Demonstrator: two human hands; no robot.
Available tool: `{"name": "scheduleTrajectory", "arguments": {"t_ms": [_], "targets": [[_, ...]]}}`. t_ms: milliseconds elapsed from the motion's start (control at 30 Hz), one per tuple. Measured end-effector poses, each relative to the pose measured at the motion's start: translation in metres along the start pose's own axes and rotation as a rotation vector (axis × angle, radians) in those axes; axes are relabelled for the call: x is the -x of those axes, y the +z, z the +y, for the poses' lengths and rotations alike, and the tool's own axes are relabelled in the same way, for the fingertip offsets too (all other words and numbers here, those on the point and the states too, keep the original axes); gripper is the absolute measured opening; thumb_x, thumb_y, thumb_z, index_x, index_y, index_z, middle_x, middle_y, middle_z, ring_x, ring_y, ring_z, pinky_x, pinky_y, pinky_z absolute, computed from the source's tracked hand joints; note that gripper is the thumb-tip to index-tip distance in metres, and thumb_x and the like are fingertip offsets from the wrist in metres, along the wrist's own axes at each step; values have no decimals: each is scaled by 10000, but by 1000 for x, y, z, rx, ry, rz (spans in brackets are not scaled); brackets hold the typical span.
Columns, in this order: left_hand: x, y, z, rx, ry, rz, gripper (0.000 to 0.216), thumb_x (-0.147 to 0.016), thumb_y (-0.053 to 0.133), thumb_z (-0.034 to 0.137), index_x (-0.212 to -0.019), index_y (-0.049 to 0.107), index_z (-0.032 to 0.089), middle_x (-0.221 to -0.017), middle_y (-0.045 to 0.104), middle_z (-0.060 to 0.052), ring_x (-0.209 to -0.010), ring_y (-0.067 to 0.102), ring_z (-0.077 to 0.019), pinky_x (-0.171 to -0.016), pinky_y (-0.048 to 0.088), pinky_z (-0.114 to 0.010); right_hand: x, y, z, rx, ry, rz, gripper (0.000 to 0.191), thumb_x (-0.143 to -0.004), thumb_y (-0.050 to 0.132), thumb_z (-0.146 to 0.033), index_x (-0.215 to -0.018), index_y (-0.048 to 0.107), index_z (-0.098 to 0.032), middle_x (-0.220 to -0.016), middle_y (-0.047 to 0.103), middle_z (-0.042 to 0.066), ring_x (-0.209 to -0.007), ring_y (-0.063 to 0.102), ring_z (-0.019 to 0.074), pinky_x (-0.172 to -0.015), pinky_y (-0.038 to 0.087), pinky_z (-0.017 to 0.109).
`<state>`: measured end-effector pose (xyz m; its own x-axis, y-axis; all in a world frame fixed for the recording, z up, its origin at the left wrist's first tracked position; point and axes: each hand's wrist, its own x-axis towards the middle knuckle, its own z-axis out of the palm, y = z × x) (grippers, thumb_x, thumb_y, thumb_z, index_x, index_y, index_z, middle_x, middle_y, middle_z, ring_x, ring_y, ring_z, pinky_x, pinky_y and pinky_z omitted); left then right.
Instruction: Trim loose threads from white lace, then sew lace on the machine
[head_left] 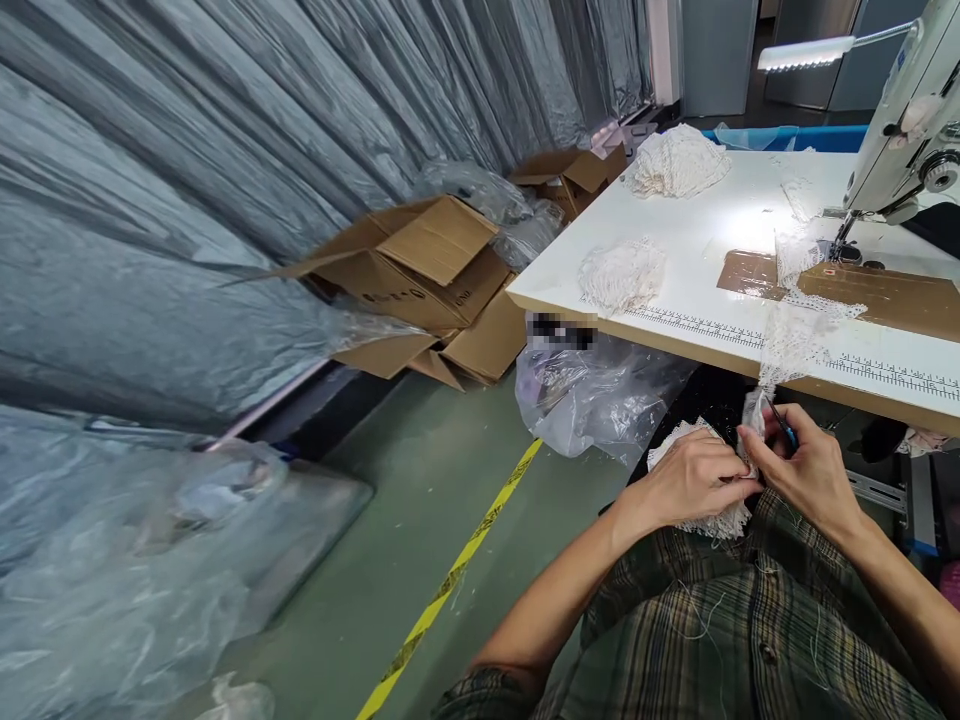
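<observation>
My left hand (694, 482) is closed on a bunch of white lace pieces (709, 524) resting on my lap. My right hand (806, 462) is closed around small blue-handled snips (785, 432) and pinches the end of a white lace strip (789, 335). That strip hangs down from the white sewing table (697, 245) over its front edge, coming from the needle area of the sewing machine (904, 140). Both hands meet just below the table edge, above my plaid shirt.
Two lace piles lie on the table, one near the front (622, 272) and one at the back (677, 160). A clear plastic bag (600, 395) hangs under the table's left corner. Cardboard boxes (420, 275) sit against a plastic-draped wall. A yellow line (450, 580) marks the green floor.
</observation>
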<state>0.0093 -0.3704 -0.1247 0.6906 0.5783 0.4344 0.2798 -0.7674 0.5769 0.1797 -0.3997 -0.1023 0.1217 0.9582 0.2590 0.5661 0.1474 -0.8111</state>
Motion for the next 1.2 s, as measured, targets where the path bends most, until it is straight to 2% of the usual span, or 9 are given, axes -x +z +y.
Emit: {"name": "scheduleTrajectory", "arguments": {"t_ms": [133,200,300,467,533,633,800,900,1200], "targets": [[-3,-16,-6,134,-127,265,321,-861,655,472,-941,713,167,-838,686,-58,-785,624,-167,-783,478,-321,7,-2,-5,-57,-113,-88,221,-892,520,-367,-795,608,-188,-603,574,-17,-476,468,98,-480,399,211],[-6,-24,-13,299,-256,292,414,-845,649,512,-1091,697,182,-1052,671,-100,-989,621,-214,-886,482,-357,12,-5,-10,-105,-180,-196,202,-899,512,-318,-806,632,-184,-640,611,-2,-524,511,109,-522,427,216],[-8,-25,-19,696,-351,82,517,-826,609,608,-1132,708,203,-1218,639,-113,-1166,580,-276,-986,459,-395,19,-6,-16,-165,-220,-341,199,-907,504,-280,-818,654,-185,-649,635,9,-545,540,123,-545,448,228],[-7,-18,-11,1133,-473,-227,547,-749,682,649,-975,756,156,-1010,726,-107,-980,660,-260,-917,493,-371,27,-4,-11,-188,-245,-491,180,-890,513,-249,-853,684,-202,-664,655,3,-541,554,137,-634,500,276],[-5,-19,-7,1103,-538,-230,530,-706,753,616,-924,751,133,-923,726,-92,-896,660,-218,-860,499,-328,27,-6,-8,-199,-227,-497,194,-904,512,-275,-839,682,-208,-646,637,-3,-542,551,141,-663,504,293],[-1,-22,-3,972,-655,-70,503,-674,791,596,-829,724,123,-789,694,-45,-744,618,-141,-730,478,-260,25,-10,-5,-195,-119,-504,222,-922,519,-356,-866,665,-199,-658,616,0,-531,514,136,-536,439,256],[8,-26,0,837,-687,86,476,-688,786,576,-841,718,131,-822,701,-40,-743,596,-121,-714,456,-243,15,-11,-4,-131,45,-509,471,-978,338,-569,-831,593,-201,-670,584,7,-557,495,141,-517,401,254],[10,-30,3,804,-671,87,497,-732,735,607,-856,728,125,-841,706,-57,-756,602,-133,-701,452,-244,8,-4,-4,-88,29,-506,552,-985,237,-613,-710,508,-219,-624,535,10,-560,481,155,-507,371,266],[12,-33,3,812,-723,94,531,-720,713,640,-757,683,111,-604,539,27,-552,421,-63,-517,326,-202,-7,12,-9,-10,-75,-541,550,-956,254,-648,-601,338,-236,-532,400,-17,-506,348,130,-481,267,271]]}}
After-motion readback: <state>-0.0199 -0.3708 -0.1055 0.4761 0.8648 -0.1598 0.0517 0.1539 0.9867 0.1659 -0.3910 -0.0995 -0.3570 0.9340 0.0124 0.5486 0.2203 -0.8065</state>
